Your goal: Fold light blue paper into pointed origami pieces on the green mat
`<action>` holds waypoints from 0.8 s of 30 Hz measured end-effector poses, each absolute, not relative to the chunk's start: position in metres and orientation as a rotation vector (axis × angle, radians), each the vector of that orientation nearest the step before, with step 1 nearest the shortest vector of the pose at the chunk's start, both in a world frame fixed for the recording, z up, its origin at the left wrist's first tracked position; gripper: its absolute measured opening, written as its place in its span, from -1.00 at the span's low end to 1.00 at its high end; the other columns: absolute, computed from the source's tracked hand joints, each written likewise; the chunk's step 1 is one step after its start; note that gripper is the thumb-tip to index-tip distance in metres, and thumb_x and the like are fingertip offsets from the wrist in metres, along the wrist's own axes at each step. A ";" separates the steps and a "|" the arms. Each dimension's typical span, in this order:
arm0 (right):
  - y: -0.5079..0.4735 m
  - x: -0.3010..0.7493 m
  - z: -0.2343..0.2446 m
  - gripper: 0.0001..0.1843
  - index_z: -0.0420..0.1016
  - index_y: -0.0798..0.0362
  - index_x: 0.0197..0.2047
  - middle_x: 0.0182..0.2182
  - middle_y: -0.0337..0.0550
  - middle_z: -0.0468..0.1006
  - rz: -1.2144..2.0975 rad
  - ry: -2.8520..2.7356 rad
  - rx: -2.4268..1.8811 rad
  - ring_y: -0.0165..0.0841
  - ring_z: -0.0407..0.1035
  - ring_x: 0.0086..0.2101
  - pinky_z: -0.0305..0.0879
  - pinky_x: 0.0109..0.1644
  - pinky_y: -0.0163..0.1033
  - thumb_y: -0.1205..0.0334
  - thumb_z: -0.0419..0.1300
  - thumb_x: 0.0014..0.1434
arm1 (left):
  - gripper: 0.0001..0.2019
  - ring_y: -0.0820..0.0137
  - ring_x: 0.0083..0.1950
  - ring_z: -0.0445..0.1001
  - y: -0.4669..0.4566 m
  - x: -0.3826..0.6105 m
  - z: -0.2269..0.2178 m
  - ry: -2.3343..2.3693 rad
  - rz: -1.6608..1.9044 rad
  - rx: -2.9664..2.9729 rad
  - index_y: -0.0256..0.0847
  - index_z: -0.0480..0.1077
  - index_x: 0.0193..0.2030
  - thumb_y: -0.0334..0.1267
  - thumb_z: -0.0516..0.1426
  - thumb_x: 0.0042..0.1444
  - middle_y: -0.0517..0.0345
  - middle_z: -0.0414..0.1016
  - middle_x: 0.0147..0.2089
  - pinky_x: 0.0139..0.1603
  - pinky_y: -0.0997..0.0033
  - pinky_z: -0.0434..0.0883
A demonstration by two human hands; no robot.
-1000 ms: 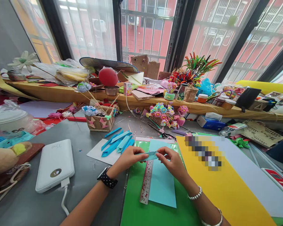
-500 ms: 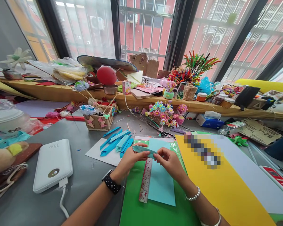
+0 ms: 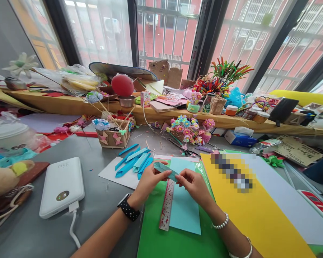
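My left hand (image 3: 148,180) and my right hand (image 3: 193,184) pinch the two ends of a narrow folded strip of light blue paper (image 3: 164,168), held just above the table. Under the hands lie a light blue paper sheet (image 3: 185,209) and a patterned ruler (image 3: 167,208) on a green mat (image 3: 174,242). A black watch sits on my left wrist and bead bracelets on my right. Several folded blue strips (image 3: 134,162) rest on a white sheet to the left.
A white power bank (image 3: 62,186) with a cable lies at the left. Yellow card (image 3: 255,211) lies at the right. A small basket (image 3: 114,136), paper flowers (image 3: 187,130) and craft clutter fill the back along the wooden ledge (image 3: 70,105) under the windows.
The strip in my hands has tilted, its left end now raised toward the folded pile. Both hands have shifted slightly up and left.
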State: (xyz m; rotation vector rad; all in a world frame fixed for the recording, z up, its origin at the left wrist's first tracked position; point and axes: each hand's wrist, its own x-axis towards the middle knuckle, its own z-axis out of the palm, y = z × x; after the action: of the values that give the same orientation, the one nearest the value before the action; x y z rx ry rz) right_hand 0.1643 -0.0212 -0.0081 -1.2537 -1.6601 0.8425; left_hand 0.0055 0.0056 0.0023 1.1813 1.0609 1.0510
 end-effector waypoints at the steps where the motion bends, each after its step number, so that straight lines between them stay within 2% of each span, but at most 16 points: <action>1: -0.021 0.164 -0.008 -0.75 0.35 0.10 -0.52 -0.61 -0.23 0.44 0.811 -1.664 -1.251 -0.43 0.34 -0.57 0.24 -0.53 -0.37 0.11 0.08 0.06 | -0.62 0.43 -0.42 0.43 0.006 0.005 0.002 1.049 1.046 1.168 -0.29 0.33 -0.26 -0.23 0.27 -0.28 0.27 0.41 -0.50 -0.40 0.47 0.40; 6: -0.021 0.165 -0.007 -0.84 0.39 0.10 -0.37 -0.46 -0.17 0.48 0.750 -1.664 -1.220 -0.40 0.36 -0.47 0.30 -0.46 -0.34 0.18 0.09 0.06 | -0.69 0.37 -0.33 0.47 0.006 0.004 -0.001 0.973 0.929 1.080 -0.33 0.39 -0.33 -0.22 0.26 -0.25 0.12 0.51 -0.39 -0.27 0.40 0.41; 9: -0.022 0.166 -0.006 -0.90 0.39 0.09 -0.38 -0.47 -0.17 0.48 0.634 -1.695 -1.239 -0.40 0.36 -0.48 0.31 -0.43 -0.33 0.26 0.09 0.06 | -0.72 0.33 -0.28 0.49 0.004 0.004 -0.002 0.893 0.859 1.012 -0.34 0.41 -0.32 -0.22 0.23 -0.19 0.04 0.52 -0.34 -0.19 0.36 0.40; 15: -0.023 0.166 -0.007 -0.91 0.39 0.08 -0.40 -0.49 -0.17 0.44 0.390 -1.844 -1.180 -0.41 0.31 -0.50 0.28 -0.43 -0.31 0.35 0.06 0.07 | -0.80 0.36 -0.27 0.50 0.003 0.005 -0.002 0.809 0.853 0.892 -0.29 0.39 -0.32 -0.29 0.21 -0.13 0.09 0.52 -0.32 -0.16 0.39 0.40; 19: -0.023 0.167 -0.009 -0.86 0.41 0.06 -0.34 -0.46 -0.14 0.44 0.249 -1.945 -1.100 -0.36 0.33 -0.43 0.29 -0.37 -0.27 0.37 0.03 0.10 | -0.84 0.36 -0.28 0.50 0.004 0.005 -0.002 0.803 0.870 0.826 -0.29 0.36 -0.33 -0.26 0.17 -0.07 0.09 0.51 -0.31 -0.15 0.37 0.41; 24: -0.022 0.167 -0.012 -0.82 0.40 0.07 -0.21 -0.38 -0.09 0.46 0.183 -2.039 -1.057 -0.30 0.34 -0.35 0.30 -0.31 -0.23 0.28 0.08 0.09 | -0.91 0.40 -0.34 0.50 0.005 0.005 -0.002 0.841 0.911 0.746 -0.30 0.34 -0.37 -0.35 0.15 -0.05 0.11 0.51 -0.38 -0.16 0.40 0.41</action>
State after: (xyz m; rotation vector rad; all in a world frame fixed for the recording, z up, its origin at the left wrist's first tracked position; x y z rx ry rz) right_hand 0.1675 -0.0215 -0.0120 -1.0570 -2.0387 0.1835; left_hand 0.0053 0.0050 -0.0025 0.7461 0.8408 0.9110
